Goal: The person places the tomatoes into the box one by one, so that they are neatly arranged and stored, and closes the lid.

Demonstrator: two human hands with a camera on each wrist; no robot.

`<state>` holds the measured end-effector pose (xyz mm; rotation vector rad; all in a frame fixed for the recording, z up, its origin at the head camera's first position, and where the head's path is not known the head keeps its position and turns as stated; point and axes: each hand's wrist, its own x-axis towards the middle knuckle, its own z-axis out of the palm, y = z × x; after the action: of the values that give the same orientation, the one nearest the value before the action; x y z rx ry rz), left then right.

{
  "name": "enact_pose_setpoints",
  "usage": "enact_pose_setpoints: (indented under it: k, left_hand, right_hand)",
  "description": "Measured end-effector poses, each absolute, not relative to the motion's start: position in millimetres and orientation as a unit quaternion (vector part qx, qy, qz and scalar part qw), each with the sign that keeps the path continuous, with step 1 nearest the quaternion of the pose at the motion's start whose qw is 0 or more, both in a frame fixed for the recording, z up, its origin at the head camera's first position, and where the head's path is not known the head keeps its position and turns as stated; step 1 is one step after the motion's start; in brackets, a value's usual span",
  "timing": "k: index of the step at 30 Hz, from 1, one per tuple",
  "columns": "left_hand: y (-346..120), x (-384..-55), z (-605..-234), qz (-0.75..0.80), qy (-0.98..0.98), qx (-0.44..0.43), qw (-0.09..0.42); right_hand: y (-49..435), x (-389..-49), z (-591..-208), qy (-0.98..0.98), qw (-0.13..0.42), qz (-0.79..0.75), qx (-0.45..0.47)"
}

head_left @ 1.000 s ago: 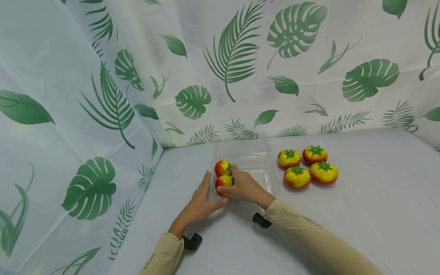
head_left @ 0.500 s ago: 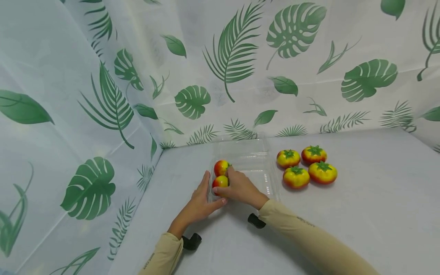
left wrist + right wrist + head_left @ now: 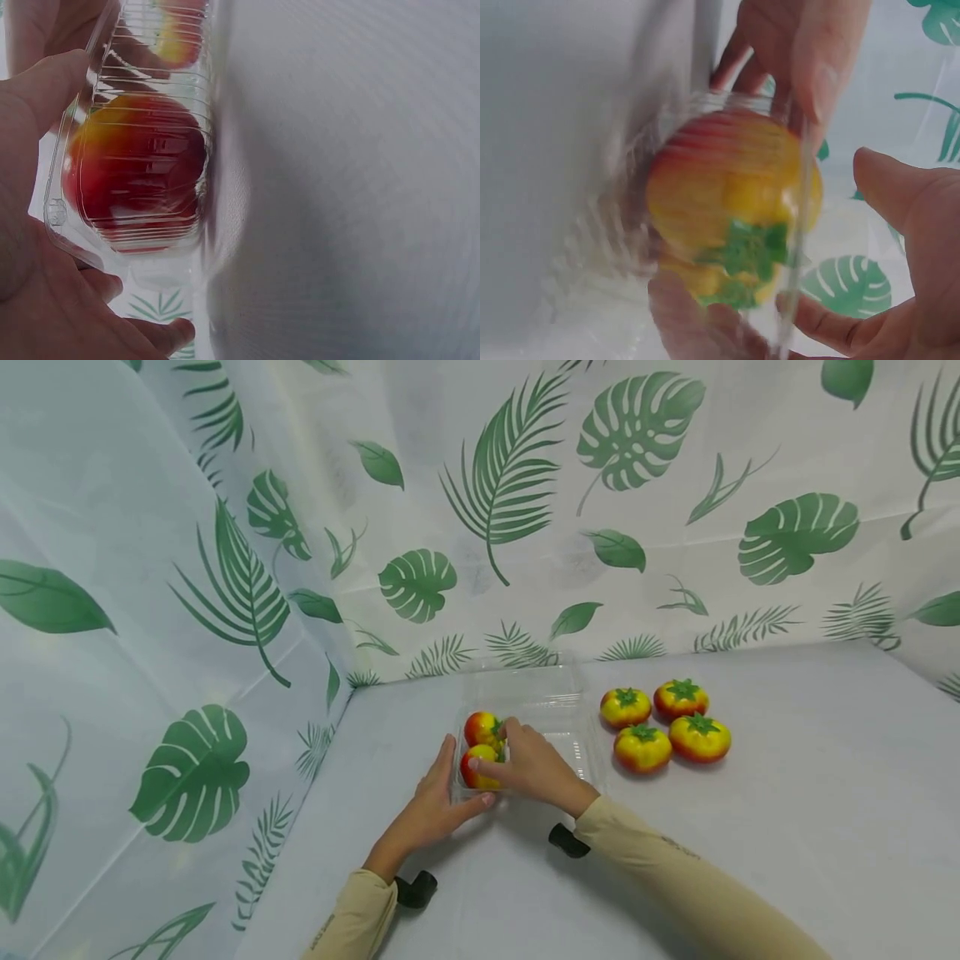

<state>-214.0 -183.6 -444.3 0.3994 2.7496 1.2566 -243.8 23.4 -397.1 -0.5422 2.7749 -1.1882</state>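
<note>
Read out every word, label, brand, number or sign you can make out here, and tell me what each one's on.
No text is readable.
Right sleeve: small dark lettering, too small and blurred to read.
Left sleeve: dark print, also too small and blurred.
Clear plastic container, red-yellow fruits, leaf-print backdrop: no text that I can see.

The left hand (image 3: 435,806) and right hand (image 3: 536,768) are bare. A plain beige left sleeve (image 3: 352,910) and matching right sleeve (image 3: 697,881) end at the wrists, each with small dark lettering (image 3: 681,847). Beside each wrist shows a stubby black tube (image 3: 416,890), rounded in shape.
</note>
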Motion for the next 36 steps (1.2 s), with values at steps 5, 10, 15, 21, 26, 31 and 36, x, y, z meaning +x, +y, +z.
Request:
enact_pose_setpoints:
  k: [5, 10, 15, 21, 26, 31, 36]
  left_hand:
    - [-183, -214, -444, 0.405, 0.904, 0.125, 0.051]
    - [-183, -215, -446, 0.401, 0.906, 0.12, 0.054]
    - [-183, -215, -447, 0.4, 0.907, 0.121, 0.054]
    - [-183, -216, -447, 0.398, 0.908, 0.118, 0.056]
    - [-184, -215, -447, 0.403, 0.906, 0.114, 0.056]
    - [-184, -215, -447, 0.405, 0.904, 0.124, 0.054]
    - [-184, -215, -447, 0.408, 0.902, 0.131, 0.053]
  right_hand:
    - [34, -242, -389, 0.907, 0.037, -0.383, -0.171]
    - [45, -242, -383, 0.904, 0.027, -0.387, -0.178]
    - [60, -245, -379, 0.901, 0.016, -0.39, -0.19]
    - [79, -253, -374, 0.897, 0.004, -0.394, -0.199]
    - [95, -258, -362, 0.896, 0.005, -0.401, -0.192]
    - [116, -264, -355, 0.899, 0.027, -0.403, -0.17]
    - [140, -271, -350, 0.913, 0.011, -0.369, -0.176]
